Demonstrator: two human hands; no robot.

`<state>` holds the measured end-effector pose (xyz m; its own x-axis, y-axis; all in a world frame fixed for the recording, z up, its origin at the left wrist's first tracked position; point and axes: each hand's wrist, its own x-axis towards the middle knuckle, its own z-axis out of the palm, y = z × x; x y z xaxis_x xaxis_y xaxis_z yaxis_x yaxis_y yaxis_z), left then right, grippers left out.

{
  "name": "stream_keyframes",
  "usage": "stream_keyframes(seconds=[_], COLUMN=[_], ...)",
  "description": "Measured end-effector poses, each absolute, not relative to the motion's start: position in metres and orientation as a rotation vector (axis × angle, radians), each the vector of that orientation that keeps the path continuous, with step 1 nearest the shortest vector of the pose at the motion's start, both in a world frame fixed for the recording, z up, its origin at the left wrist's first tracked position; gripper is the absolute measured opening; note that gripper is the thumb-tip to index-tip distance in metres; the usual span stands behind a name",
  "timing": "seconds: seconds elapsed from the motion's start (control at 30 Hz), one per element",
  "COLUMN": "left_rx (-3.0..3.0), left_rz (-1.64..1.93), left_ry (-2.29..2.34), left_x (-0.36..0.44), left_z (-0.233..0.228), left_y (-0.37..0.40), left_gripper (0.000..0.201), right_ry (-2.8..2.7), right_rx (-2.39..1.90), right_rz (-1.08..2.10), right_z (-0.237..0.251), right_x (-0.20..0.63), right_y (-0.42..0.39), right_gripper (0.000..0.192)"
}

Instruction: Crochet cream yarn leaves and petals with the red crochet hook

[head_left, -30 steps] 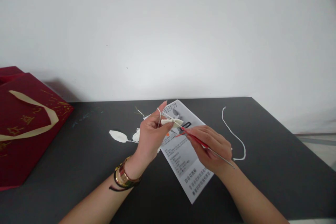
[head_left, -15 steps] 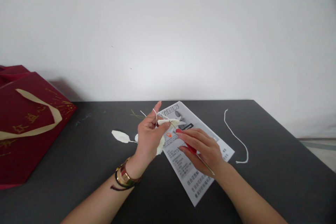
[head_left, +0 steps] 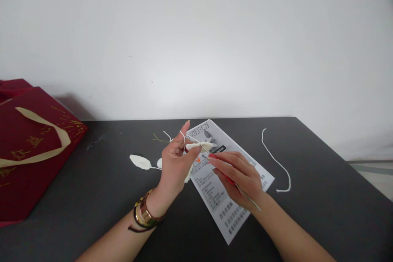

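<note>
Far to the left of the instruction sheet [head_left: 225,184], a red gift bag [head_left: 30,147] lies flat on the dark table [head_left: 92,196], out of the way of the work. Nearer, just left of the sheet, a finished white crochet petal [head_left: 139,161] rests on the table, with a thin thread running from it toward the hands; it seems put aside there as a ready piece.

The left hand [head_left: 175,166] is raised over the left edge of the sheet. Its thumb and fingers pinch the small white crochet piece [head_left: 199,146], and the white yarn [head_left: 181,136] goes over the lifted forefinger, probably to keep the thread tight. On the wrist sit a gold bangle and dark bands.

The right hand [head_left: 238,178] hovers over the middle of the sheet and is closed around a crochet hook [head_left: 230,180] with a red handle, held like a pencil; its metal tip points up-left to the crochet piece, so both hands meet at the work.

Well right of the sheet, a loose length of white yarn [head_left: 276,161] lies curved on the table.
</note>
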<state>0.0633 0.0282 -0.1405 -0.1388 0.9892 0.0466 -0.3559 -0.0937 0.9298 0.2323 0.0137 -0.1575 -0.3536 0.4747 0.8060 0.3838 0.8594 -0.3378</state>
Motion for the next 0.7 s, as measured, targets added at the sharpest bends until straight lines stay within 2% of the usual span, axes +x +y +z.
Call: stream_keyframes(seconds=[0.37, 0.53, 0.7], left_rx=[1.016, 1.031, 1.051], left_rz=[1.270, 1.292, 1.314], left_ry=[0.846, 0.844, 0.840], left_x=[0.044, 0.043, 0.042], left_z=[-0.129, -0.128, -0.129], left_y=[0.036, 0.038, 0.038], left_gripper=[0.063, 0.057, 0.060], right_ry=[-2.016, -2.025, -1.968], right_rx=[-0.613, -0.607, -0.599], right_rz=[0.043, 0.070, 0.136], right_z=[-0.152, -0.151, -0.148], right_x=[0.235, 0.236, 0.235], right_y=[0.013, 0.012, 0.010], right_gripper=[0.041, 0.042, 0.043])
